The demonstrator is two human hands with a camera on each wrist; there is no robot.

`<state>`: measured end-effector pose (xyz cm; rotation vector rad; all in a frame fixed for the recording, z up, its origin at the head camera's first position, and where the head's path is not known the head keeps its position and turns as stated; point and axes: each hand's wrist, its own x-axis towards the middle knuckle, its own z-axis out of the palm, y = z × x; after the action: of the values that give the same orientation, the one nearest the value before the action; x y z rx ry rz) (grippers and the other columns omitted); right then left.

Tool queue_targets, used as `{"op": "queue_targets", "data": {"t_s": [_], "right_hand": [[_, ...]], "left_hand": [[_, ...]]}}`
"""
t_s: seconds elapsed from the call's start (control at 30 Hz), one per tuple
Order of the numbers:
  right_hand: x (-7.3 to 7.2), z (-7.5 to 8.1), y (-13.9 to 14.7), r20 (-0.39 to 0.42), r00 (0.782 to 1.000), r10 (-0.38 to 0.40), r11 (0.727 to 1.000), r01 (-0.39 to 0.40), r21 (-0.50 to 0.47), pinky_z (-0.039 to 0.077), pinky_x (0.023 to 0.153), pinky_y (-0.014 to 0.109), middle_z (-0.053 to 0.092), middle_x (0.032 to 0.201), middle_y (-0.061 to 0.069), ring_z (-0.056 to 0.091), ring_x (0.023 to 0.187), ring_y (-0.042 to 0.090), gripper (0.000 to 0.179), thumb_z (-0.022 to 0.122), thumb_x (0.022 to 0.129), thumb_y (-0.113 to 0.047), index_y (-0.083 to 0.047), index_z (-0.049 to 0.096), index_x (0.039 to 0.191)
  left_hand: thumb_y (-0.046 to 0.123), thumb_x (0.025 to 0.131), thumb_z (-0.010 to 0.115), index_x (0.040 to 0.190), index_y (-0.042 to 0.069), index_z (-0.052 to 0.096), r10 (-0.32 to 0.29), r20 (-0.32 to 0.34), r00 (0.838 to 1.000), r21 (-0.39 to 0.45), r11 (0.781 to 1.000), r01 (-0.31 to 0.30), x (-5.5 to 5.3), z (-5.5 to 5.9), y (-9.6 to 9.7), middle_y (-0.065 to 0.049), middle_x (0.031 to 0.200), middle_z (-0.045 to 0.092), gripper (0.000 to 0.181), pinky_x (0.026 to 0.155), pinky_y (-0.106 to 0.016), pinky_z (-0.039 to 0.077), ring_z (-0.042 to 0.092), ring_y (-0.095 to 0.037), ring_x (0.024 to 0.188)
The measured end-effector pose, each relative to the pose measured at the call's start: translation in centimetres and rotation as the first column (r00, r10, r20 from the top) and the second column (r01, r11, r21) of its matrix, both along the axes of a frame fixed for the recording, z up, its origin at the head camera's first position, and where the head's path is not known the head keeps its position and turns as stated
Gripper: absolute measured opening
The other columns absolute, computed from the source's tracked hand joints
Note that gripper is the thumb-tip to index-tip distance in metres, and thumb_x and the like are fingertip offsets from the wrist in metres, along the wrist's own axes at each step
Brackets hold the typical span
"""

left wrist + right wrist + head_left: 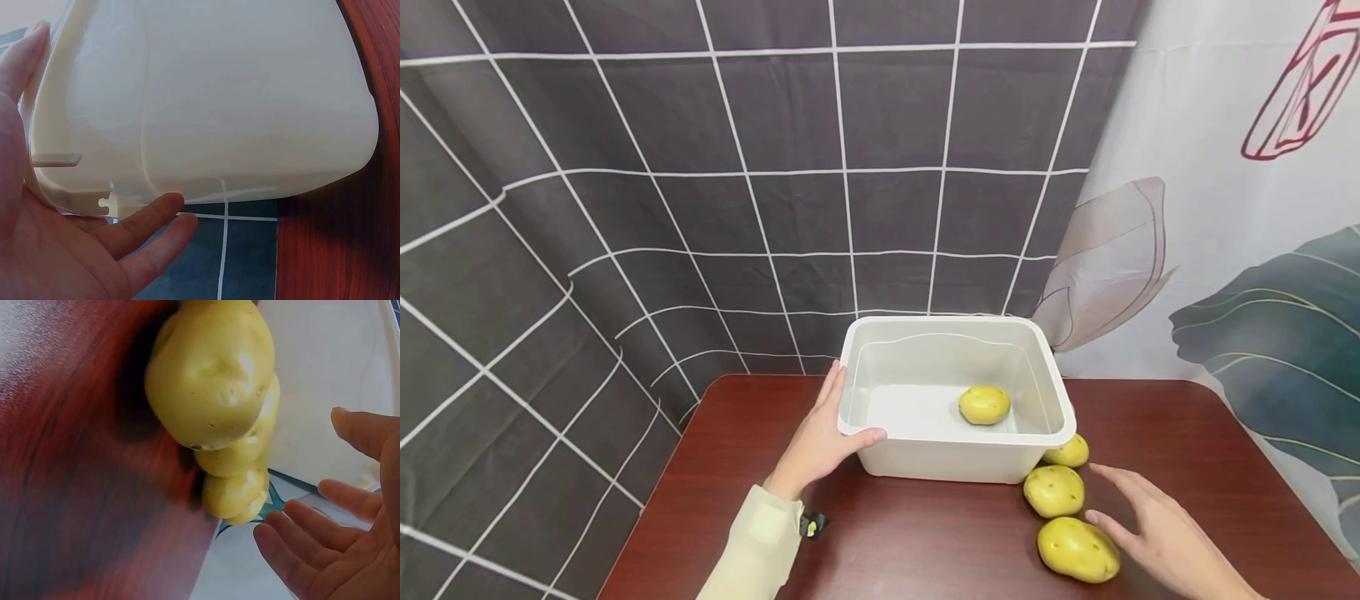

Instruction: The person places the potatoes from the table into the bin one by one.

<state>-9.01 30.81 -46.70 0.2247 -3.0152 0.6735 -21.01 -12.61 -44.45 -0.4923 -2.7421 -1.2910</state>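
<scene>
A white plastic bin (pixel 940 458) stands on the table with one yellow potato (pixel 985 405) inside. My left hand (pixel 823 437) holds its near left corner, thumb at the front rim and fingers along the left side; the left wrist view shows these fingers (pixel 140 234) below the rim. Right of the bin, yellow potatoes line up front to back: a near potato (pixel 1078 550), a middle potato (pixel 1054 492) and a far potato (pixel 1070 451) partly hidden by the bin. My right hand (pixel 1157 529), fingers spread, is just right of this row, holding nothing.
The dark red wooden table (pixel 925 542) reaches back to a grey curtain (pixel 887 208) with white grid lines. A pale curtain (pixel 1225 208) with printed leaves hangs at the right. The bin stands near the table's back edge.
</scene>
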Motion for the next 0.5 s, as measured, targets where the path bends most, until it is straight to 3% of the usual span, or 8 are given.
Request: {"op": "queue_targets", "data": {"t_s": [0.27, 0.5], "right_hand": [[0.6, -0.9, -0.4, -0.001, 1.000, 0.030, 1.000, -0.030, 0.003, 0.049, 0.090, 0.062, 0.061, 0.130, 0.014, 0.059, 0.116, 0.037, 0.072, 0.076, 0.085, -0.052, -0.005, 0.057, 0.135], [1.1, -1.8, -0.7, -0.044, 0.998, 0.048, 0.998, -0.047, 0.034, 0.053, 0.088, 0.048, 0.062, 0.127, 0.001, 0.060, 0.111, 0.027, 0.070, 0.077, 0.083, -0.055, -0.010, 0.061, 0.134]], "left_hand": [[0.049, 0.078, 0.085, 0.162, 0.010, 0.016, 0.003, -0.005, 1.000, 0.007, 1.000, -0.003, 0.0, -0.1, 0.0, 0.009, 0.168, 0.006, 0.115, 0.114, -0.046, 0.033, 0.032, -0.023, 0.146], [0.059, 0.076, 0.082, 0.162, 0.010, 0.016, 0.000, 0.001, 1.000, 0.013, 1.000, 0.000, 0.0, 0.0, 0.0, 0.008, 0.168, 0.007, 0.118, 0.113, -0.046, 0.035, 0.034, -0.024, 0.146]]}}
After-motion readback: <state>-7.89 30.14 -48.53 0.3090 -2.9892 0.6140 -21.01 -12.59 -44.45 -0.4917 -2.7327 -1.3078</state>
